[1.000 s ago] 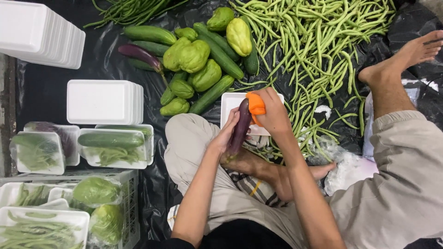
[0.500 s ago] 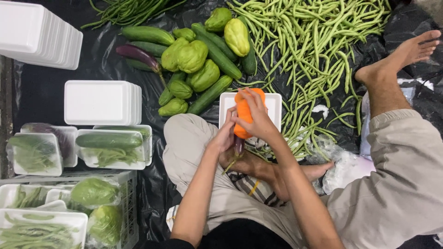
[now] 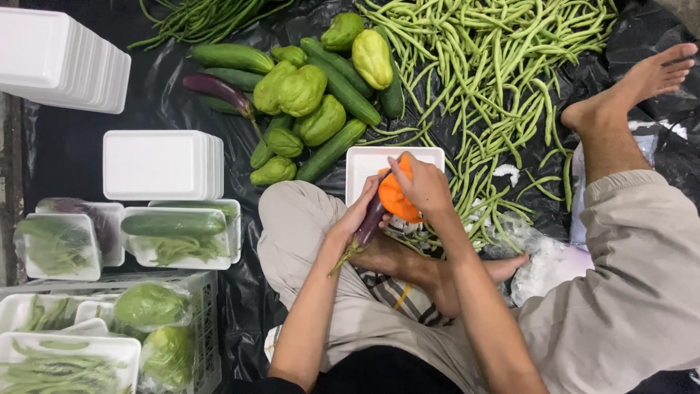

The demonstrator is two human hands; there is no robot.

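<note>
My left hand grips a dark purple eggplant, its stem pointing down toward my lap. My right hand holds an orange carrot against the eggplant. Both hands hover at the near edge of a white foam tray lying on black plastic sheeting. Just beyond the tray lies a pile of chayotes and cucumbers, with another eggplant to the left.
A heap of green beans spreads at top right. Stacks of foam trays sit at left, wrapped vegetable trays and a crate below them. Another person's leg and bare foot lie to the right.
Both hands moved down and left off the tray toward my lap. The carrot has been brought alongside the eggplant, and the eggplant's stem now hangs lower.
</note>
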